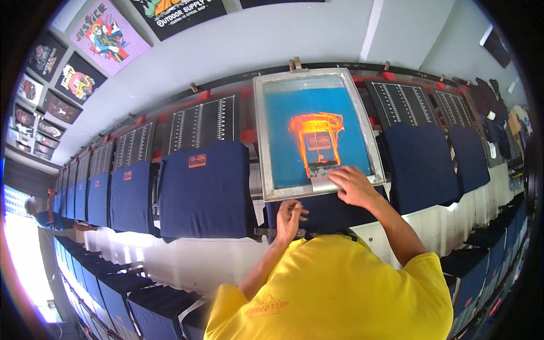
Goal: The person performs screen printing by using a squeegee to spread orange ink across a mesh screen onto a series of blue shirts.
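Right hand (356, 188) gripping flat silver metal squeegee (326, 182) at near end of blue mesh screen (282, 153), bright orange ink (300, 124) beyond; left hand (288, 221) loosely part-open, seemingly empty, near grey metal frame (258, 130); likely ink-pulling step; next move calls for even blade pressure
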Motion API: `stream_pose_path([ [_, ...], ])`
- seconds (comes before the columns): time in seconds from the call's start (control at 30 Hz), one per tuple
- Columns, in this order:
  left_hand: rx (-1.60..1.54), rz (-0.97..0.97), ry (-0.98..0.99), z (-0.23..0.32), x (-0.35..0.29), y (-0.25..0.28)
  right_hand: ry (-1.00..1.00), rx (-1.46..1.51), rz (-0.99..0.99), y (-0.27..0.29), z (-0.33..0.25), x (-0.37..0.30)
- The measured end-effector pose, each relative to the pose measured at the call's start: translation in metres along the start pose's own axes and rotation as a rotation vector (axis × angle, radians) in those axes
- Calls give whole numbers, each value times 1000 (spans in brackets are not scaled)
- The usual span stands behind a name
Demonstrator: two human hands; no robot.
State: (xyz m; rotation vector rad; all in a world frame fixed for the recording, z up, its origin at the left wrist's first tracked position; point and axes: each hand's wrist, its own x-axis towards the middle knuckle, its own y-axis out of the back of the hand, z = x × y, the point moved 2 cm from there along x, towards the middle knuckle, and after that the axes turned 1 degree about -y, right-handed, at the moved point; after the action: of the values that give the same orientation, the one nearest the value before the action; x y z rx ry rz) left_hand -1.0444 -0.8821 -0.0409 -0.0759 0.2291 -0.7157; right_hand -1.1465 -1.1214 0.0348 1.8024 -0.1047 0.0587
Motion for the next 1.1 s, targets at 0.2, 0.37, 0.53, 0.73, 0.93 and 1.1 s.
stream_pose_path([
  [0.2, -266, -368, 516, 2, 18, -39, -147, 10, 61, 4, 20, 32],
  [0.37, -312, -340, 545, -16, 40, -45, -252, 158, 180, 17, 49, 60],
  [0.53, -129, -238, 331, -13, 31, -54, -197, 190, 343, 40, 86, 108],
  [0.73, -82, -156, 257, -12, 27, -62, -183, 141, 259, 37, 125, 156],
  [0.93, -57, -134, 233, -14, 26, -62, -127, 57, 202, 24, 129, 168],
  [1.1, -50, -120, 250, -11, 24, -62, -51, -16, 140, 17, 91, 120],
])
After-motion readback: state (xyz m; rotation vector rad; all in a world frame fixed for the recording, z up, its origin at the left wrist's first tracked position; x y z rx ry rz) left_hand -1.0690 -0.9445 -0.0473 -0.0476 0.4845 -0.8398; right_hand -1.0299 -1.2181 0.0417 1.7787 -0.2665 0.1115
